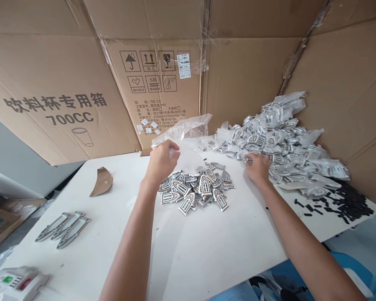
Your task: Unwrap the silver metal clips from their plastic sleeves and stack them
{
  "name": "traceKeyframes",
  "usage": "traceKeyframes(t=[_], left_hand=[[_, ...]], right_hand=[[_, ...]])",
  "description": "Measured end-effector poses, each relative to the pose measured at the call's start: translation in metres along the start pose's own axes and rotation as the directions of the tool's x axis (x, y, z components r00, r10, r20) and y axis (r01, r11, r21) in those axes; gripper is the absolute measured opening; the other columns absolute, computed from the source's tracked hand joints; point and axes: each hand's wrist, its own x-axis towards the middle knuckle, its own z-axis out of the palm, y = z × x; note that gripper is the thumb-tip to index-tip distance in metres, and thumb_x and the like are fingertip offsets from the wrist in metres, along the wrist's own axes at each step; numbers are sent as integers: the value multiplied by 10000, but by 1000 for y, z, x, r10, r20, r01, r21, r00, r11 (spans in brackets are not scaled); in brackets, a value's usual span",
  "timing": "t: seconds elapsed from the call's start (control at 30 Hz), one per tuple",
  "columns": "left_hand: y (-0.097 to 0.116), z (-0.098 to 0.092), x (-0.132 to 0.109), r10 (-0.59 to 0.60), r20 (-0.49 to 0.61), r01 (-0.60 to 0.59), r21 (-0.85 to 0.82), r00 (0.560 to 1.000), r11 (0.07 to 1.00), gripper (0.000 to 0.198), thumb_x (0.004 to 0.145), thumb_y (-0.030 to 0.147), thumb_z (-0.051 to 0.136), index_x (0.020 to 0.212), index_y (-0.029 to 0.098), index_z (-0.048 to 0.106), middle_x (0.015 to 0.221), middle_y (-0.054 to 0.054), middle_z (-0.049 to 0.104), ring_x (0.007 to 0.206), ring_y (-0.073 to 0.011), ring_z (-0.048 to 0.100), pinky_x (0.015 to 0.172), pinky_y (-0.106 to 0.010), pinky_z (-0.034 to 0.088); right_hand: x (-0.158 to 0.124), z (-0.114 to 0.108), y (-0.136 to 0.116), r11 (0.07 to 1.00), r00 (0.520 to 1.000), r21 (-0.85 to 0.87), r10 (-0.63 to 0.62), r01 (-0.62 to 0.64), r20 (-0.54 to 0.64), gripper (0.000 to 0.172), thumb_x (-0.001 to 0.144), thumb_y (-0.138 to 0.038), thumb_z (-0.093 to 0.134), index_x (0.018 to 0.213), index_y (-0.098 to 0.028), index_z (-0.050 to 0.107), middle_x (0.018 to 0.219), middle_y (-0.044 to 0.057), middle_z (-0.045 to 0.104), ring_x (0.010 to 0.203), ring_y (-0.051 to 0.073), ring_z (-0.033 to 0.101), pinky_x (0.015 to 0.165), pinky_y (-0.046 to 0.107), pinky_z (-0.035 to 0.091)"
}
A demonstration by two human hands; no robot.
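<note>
My left hand (161, 160) is closed on a clear plastic bag (188, 130), holding it up above a loose heap of silver and black arch-shaped metal pieces (196, 188) in the middle of the white table (207, 251). My right hand (257, 166) reaches to the left edge of a large pile of bagged metal pieces (285, 146) and its fingers pinch one small packet there. Both forearms stretch out from the near edge of the table.
Brown cardboard sheets (59, 83) wall the back and right side. Small black strips (341, 205) lie scattered at the right edge. Three long metal clips (64, 228) lie at left, a cardboard scrap (102, 182) behind them, and a white device (17, 284) at the near left corner.
</note>
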Motion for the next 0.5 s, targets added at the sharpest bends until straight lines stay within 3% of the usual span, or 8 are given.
traceKeyframes(t=[0.17, 0.3, 0.37, 0.43, 0.5], left_hand=[[3, -1, -2, 49, -7, -49, 54, 999, 997, 211, 929, 85, 587, 1044, 239, 674, 943, -43, 781, 920, -295, 705, 818, -411, 495], [5, 4, -1, 92, -12, -92, 48, 996, 995, 277, 934, 37, 510, 936, 235, 703, 1029, -45, 798, 983, -288, 713, 871, -428, 498], [5, 8, 0, 131, -13, -131, 24, 991, 991, 323, 959, 36, 475, 954, 228, 735, 1118, -62, 794, 1051, -286, 716, 915, -438, 508], [6, 12, 0, 178, -2, -178, 6, 984, 984, 328, 986, 54, 477, 1044, 217, 756, 1199, -76, 776, 1088, -280, 715, 940, -443, 516], [8, 15, -2, 238, 24, -237, -14, 971, 971, 267, 1027, 124, 520, 1117, 210, 756, 1239, -78, 754, 1073, -266, 720, 938, -440, 524]], right_hand=[[2, -8, -12, 1000, 988, 13, 3, -1, -157, 261, 951, -242, 542, 1140, -199, 717, 1196, 178, 693, 1196, 368, 508, 1085, 593, 359], [0, -9, -33, 949, 959, 314, 66, 25, -274, 362, 992, -457, 578, 1234, -199, 654, 1176, 148, 678, 1080, 312, 608, 991, 496, 499], [-8, -6, -51, 824, 974, 566, 141, -15, -179, 416, 967, -555, 642, 1216, -222, 645, 1112, 103, 698, 991, 274, 654, 913, 442, 546], [-19, -3, -71, 601, 984, 788, 175, -135, 36, 445, 897, -601, 751, 1166, -258, 661, 1073, 63, 726, 968, 256, 686, 875, 407, 571], [-30, -4, -92, 355, 961, 893, 123, -276, 248, 466, 820, -595, 857, 1129, -283, 702, 1070, 49, 762, 984, 256, 717, 864, 392, 593]])
